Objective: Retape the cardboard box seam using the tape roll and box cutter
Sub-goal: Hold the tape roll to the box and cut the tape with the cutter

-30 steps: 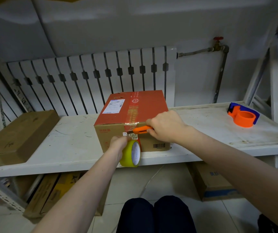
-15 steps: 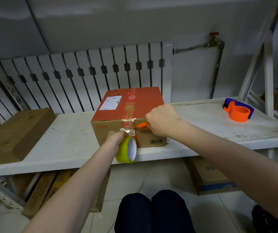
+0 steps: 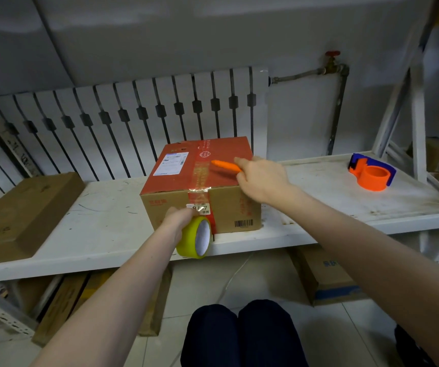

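A cardboard box [image 3: 176, 205] with a red top stands on the white shelf [image 3: 101, 221]. Clear tape runs along its top seam and down the front face. My left hand [image 3: 178, 219] grips a yellow tape roll [image 3: 195, 238] against the lower front of the box, at the shelf edge. My right hand [image 3: 260, 178] hovers over the box's right top edge and holds an orange box cutter [image 3: 225, 166], which points left above the red top.
An orange and blue tape dispenser [image 3: 372, 176] sits on the shelf at the right. A flat brown box [image 3: 19, 215] lies at the left. More boxes [image 3: 324, 276] rest on the floor under the shelf. A radiator [image 3: 133, 120] stands behind.
My right hand lifted the box cutter from the front top edge, by the tape, up and to the right above the box top. The left hand still holds the roll at the front.
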A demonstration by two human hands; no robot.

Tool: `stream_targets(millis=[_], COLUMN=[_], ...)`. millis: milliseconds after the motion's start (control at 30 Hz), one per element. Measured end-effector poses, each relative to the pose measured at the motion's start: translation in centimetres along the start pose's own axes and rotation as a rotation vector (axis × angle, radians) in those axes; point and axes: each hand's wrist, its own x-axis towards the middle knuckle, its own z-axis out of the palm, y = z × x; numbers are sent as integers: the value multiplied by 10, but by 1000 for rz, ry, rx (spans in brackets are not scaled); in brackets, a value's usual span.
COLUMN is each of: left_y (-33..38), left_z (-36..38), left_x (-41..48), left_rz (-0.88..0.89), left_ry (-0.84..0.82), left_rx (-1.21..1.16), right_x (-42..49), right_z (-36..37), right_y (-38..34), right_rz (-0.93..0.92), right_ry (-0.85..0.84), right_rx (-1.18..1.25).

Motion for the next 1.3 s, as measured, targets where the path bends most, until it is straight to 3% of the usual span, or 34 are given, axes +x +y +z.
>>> stream_targets(millis=[333,433,533,1000,1200,1300], left_y=[-8,-9,-9,-6,-4,7], left_z=[-2,-3,-6,-10,-9,-7], left_x=[16,21,23,11,-1,-10], left_rz=[60,62,85,35,106,156], left_ry=[33,25,12,-15,-60,-111], left_rx=[69,76,88,107,51,27], right_x=[37,36,23,21,20,10], right_z=[48,48,57,63,52,43], right_y=[-14,-27,-39,-11,-2,-11], right_rz=[110,-82,-251,-237,-228,-166], right_ry=[5,83,-10,-98,-175,-22], right_rx=[-60,-21,-68,-77,56,293])
